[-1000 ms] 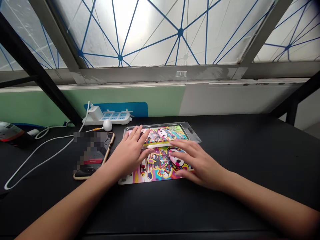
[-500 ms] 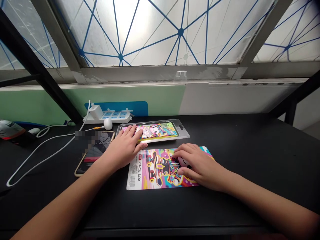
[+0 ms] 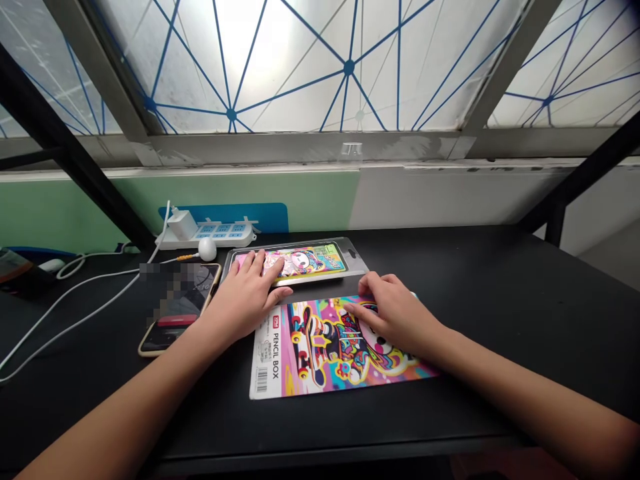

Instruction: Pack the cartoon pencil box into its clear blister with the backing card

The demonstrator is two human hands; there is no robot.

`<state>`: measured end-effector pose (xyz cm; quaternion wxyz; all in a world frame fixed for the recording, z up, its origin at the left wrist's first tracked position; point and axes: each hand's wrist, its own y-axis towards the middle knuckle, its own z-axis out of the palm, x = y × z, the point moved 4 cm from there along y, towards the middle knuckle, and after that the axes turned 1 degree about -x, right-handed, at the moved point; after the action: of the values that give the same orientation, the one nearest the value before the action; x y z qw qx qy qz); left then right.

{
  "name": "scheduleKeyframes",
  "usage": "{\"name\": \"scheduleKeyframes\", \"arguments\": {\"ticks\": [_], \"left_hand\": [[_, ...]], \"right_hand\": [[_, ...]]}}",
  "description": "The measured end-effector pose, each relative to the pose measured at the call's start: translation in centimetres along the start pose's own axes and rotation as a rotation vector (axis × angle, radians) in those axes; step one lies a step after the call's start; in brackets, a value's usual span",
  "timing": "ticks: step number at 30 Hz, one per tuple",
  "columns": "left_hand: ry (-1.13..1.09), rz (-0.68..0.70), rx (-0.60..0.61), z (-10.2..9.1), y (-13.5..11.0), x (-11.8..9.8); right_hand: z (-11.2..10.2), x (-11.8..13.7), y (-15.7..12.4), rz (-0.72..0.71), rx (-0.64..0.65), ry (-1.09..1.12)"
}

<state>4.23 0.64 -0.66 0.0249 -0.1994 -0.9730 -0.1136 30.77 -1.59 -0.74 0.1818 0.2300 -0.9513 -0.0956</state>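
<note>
A colourful printed card (image 3: 320, 353) marked "PENCIL BOX" lies flat on the black table (image 3: 500, 300) in front of me. My right hand (image 3: 395, 313) rests on its far right part, fingers bent and pressing down on it. Just behind the card lies a pencil box in a clear plastic shell (image 3: 300, 262). My left hand (image 3: 245, 297) lies flat on the shell's left end with its fingers stretched out.
A phone (image 3: 175, 307) lies left of my left hand. Behind it are a white power strip (image 3: 210, 233) with a charger, a white cable (image 3: 65, 313) and a small white ball (image 3: 207, 249). A wall and window run along the table's far edge.
The card has slid out from under the plastic shell toward me under my right hand. My left hand has stayed on the shell, which shifted slightly left.
</note>
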Motion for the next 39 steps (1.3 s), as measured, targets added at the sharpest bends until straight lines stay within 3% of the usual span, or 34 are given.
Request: {"name": "scheduleKeyframes", "arguments": {"ticks": [5, 9, 12, 14, 18, 23, 31, 39], "left_hand": [[-0.113, 0.083, -0.043, -1.1, -0.1, -0.5], [-0.195, 0.170, -0.069, -1.4, -0.2, -1.2], [-0.225, 0.166, -0.075, -1.6, -0.3, -1.3], [-0.230, 0.149, -0.064, -1.7, -0.4, -1.3], [-0.235, 0.138, -0.031, -1.9, -0.9, -1.7], [-0.253, 0.107, 0.009, -1.8, -1.3, -1.9], [-0.282, 0.086, 0.039, -1.6, -1.3, -1.7], [-0.279, 0.087, 0.043, -1.5, -1.3, -1.6]], "right_hand": [[-3.0, -4.4, 0.4, 0.120, -0.015, 0.009], [-3.4, -10.1, 1.5, 0.261, 0.242, 0.088], [-3.1, -12.3, 2.0, 0.315, 0.321, 0.098], [-3.1, -12.1, 2.1, 0.283, 0.255, 0.102], [-2.8, -9.1, 2.5, 0.177, 0.030, 0.128], [-1.5, -6.8, 2.8, 0.209, 0.134, 0.193], [-2.7, -11.1, 2.3, 0.340, 0.229, 0.222], [-3.8, -11.9, 2.2, 0.387, 0.201, 0.224]]}}
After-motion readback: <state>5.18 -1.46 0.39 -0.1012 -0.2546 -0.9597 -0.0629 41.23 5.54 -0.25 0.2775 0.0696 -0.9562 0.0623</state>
